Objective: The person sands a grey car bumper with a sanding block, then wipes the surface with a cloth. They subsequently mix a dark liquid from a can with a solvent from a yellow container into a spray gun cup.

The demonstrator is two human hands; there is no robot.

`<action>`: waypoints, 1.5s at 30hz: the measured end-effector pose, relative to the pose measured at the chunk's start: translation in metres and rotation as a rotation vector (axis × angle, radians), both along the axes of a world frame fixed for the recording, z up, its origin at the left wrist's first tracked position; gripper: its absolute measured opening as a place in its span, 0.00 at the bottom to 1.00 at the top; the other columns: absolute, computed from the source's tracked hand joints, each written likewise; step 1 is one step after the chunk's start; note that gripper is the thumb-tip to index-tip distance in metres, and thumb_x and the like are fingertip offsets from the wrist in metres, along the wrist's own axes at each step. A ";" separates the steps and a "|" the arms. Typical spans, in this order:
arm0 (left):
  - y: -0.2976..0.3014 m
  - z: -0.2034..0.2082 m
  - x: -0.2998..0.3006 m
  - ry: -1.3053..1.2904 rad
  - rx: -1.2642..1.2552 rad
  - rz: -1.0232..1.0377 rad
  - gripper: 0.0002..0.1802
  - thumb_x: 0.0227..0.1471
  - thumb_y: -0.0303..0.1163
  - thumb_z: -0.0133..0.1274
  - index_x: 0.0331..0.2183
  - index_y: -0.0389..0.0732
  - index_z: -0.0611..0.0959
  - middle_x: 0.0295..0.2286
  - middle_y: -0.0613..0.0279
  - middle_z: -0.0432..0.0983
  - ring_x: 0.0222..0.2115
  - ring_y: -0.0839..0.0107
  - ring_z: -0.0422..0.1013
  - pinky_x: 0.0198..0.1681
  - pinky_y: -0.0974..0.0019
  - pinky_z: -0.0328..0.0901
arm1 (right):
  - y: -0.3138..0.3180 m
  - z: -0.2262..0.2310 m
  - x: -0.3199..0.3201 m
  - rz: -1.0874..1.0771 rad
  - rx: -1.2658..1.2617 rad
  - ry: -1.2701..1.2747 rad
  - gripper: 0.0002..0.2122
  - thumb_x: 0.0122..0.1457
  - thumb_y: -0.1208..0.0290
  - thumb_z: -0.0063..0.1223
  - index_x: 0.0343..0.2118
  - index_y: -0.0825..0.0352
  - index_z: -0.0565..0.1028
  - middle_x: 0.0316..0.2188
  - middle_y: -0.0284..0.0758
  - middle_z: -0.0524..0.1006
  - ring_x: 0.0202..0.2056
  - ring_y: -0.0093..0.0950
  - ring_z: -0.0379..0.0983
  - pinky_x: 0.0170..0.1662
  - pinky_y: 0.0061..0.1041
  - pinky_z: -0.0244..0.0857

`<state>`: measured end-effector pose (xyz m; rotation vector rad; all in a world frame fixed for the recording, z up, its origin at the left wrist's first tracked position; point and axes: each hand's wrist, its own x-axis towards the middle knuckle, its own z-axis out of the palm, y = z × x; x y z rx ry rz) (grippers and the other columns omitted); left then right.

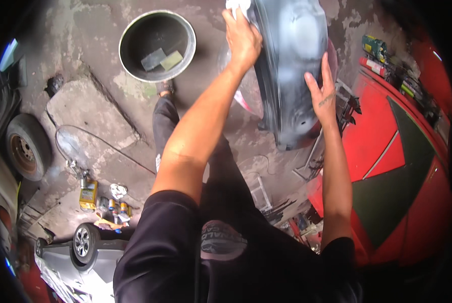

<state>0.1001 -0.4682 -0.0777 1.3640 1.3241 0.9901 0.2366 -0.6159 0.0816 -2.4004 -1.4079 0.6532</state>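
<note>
A long grey car body panel point(294, 65) with whitish smoky patches stands ahead of me, slightly right of centre. At its far left edge, my left hand point(243, 43) is closed around a crumpled white cloth point(237, 4), which the top of the picture partly cuts off. My right hand point(323, 93) rests against the panel's right side, thumb and fingers apart, holding nothing else. Left of the panel is a round dark basin point(135, 38) with a pale rim. Inside it lie a grey rectangular block point(154, 59) and a pale yellow one point(172, 61).
On the right is a red car point(375, 141) with bottles and cans point(375, 46) along its far edge. Leftward lie a concrete slab point(92, 108), a thin hose point(104, 140), a wheel point(28, 147) and a yellow can point(88, 196). A silver car point(102, 260) stands lower left.
</note>
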 end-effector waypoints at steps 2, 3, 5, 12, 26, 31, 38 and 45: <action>-0.109 0.001 0.004 -0.050 -0.134 -0.002 0.25 0.51 0.16 0.48 0.52 0.25 0.68 0.46 0.34 0.62 0.40 0.35 0.69 0.47 0.45 0.66 | -0.003 -0.001 0.005 0.040 0.039 -0.013 0.38 0.64 0.59 0.60 0.72 0.68 0.55 0.70 0.52 0.59 0.71 0.44 0.53 0.71 0.38 0.50; -0.162 0.001 0.006 -0.019 -0.166 -0.011 0.23 0.53 0.17 0.49 0.52 0.25 0.69 0.45 0.36 0.64 0.38 0.39 0.70 0.45 0.47 0.66 | -0.003 -0.003 0.008 0.064 0.049 -0.026 0.38 0.64 0.58 0.60 0.71 0.68 0.55 0.70 0.52 0.59 0.71 0.45 0.54 0.71 0.38 0.50; -0.260 -0.007 0.020 -0.152 -0.360 0.046 0.20 0.54 0.16 0.46 0.50 0.32 0.71 0.40 0.45 0.67 0.36 0.49 0.69 0.42 0.53 0.66 | -0.010 -0.006 0.016 0.099 0.063 -0.058 0.38 0.64 0.57 0.59 0.71 0.67 0.56 0.69 0.52 0.61 0.70 0.46 0.55 0.70 0.38 0.51; -0.521 -0.084 0.037 -0.176 -0.688 -0.022 0.22 0.53 0.16 0.46 0.50 0.37 0.77 0.39 0.47 0.78 0.41 0.53 0.75 0.46 0.57 0.68 | -0.016 -0.018 0.021 0.240 0.120 -0.193 0.39 0.63 0.52 0.59 0.71 0.67 0.57 0.69 0.55 0.60 0.71 0.49 0.53 0.72 0.38 0.47; -0.315 0.027 -0.012 -0.591 -0.399 0.246 0.17 0.53 0.23 0.56 0.47 0.35 0.78 0.36 0.61 0.80 0.36 0.72 0.76 0.41 0.66 0.71 | -0.026 -0.041 0.036 0.253 0.184 -0.204 0.41 0.62 0.44 0.55 0.73 0.59 0.54 0.69 0.58 0.56 0.70 0.51 0.53 0.72 0.39 0.48; -0.322 0.086 -0.018 -0.234 0.165 0.007 0.16 0.48 0.20 0.53 0.42 0.32 0.79 0.32 0.57 0.76 0.32 0.61 0.76 0.34 0.61 0.71 | -0.035 -0.038 0.034 0.276 0.149 -0.204 0.41 0.63 0.45 0.55 0.73 0.62 0.54 0.70 0.59 0.54 0.70 0.52 0.52 0.72 0.40 0.48; -0.511 0.038 0.021 0.206 0.279 -0.766 0.24 0.52 0.28 0.54 0.52 0.42 0.79 0.54 0.47 0.71 0.47 0.47 0.71 0.56 0.41 0.64 | -0.066 -0.040 0.083 0.327 0.234 0.012 0.34 0.67 0.50 0.53 0.68 0.69 0.63 0.68 0.50 0.63 0.70 0.41 0.56 0.70 0.33 0.50; -0.343 0.045 -0.006 0.487 0.814 -0.835 0.26 0.49 0.40 0.57 0.52 0.51 0.82 0.60 0.54 0.66 0.48 0.48 0.69 0.56 0.43 0.63 | -0.245 -0.011 0.075 -0.112 0.221 0.081 0.25 0.70 0.62 0.49 0.64 0.73 0.67 0.62 0.54 0.69 0.65 0.48 0.64 0.67 0.36 0.57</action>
